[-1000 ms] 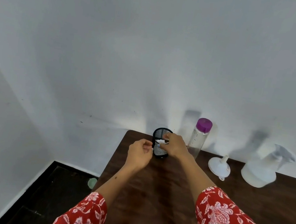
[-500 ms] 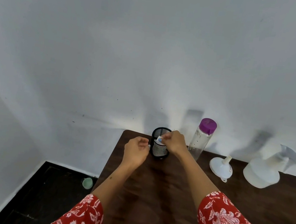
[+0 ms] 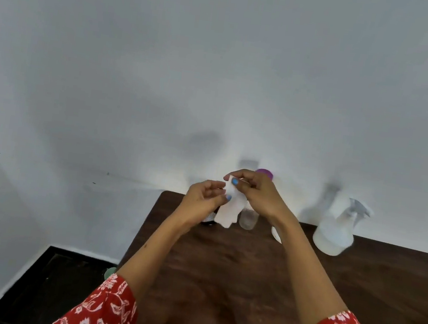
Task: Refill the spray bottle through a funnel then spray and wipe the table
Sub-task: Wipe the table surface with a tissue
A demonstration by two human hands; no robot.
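A white tissue (image 3: 230, 209) hangs in the air above the back of the dark wooden table (image 3: 233, 273). My right hand (image 3: 260, 195) pinches its top edge, and my left hand (image 3: 202, 201) grips its left side. Behind my hands stands a clear water bottle (image 3: 249, 218) with a purple cap (image 3: 263, 172), mostly hidden. A translucent spray bottle (image 3: 334, 232) with a white trigger head stands at the back right. Only a sliver of the white funnel (image 3: 276, 234) shows beside my right forearm.
A black mesh cup (image 3: 209, 218) stands at the table's back left, mostly hidden by my left hand. A white wall rises right behind the table. Dark floor lies to the left, with a small green object (image 3: 110, 272) on it near the table edge.
My right hand has drawn the tissue up out of the mesh cup. Both hands have risen, and my left hand has taken hold of the tissue.
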